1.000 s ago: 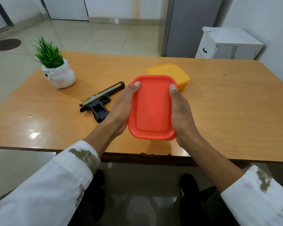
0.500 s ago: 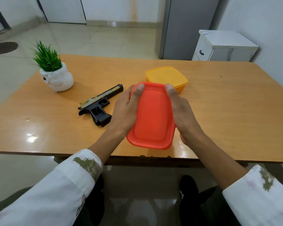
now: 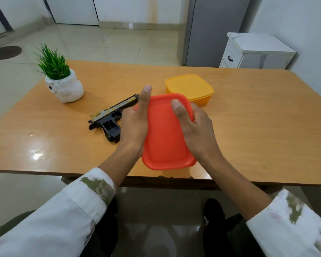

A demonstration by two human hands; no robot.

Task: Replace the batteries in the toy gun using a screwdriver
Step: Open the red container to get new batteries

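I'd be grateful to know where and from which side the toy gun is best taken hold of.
Take the toy gun by its black handle, coming from above on the near side with the left hand. It lies flat on its side, handle pointing toward the near edge of the table, left of that hand, barrel angled away.

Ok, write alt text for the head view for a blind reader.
A left hand and right hand hold a red container at a wooden table. A toy gun lies left of it, a yellow container behind, a potted plant farther left.

Glossy wood table [image 3: 258,127], smooth plastic box [image 3: 167,138].
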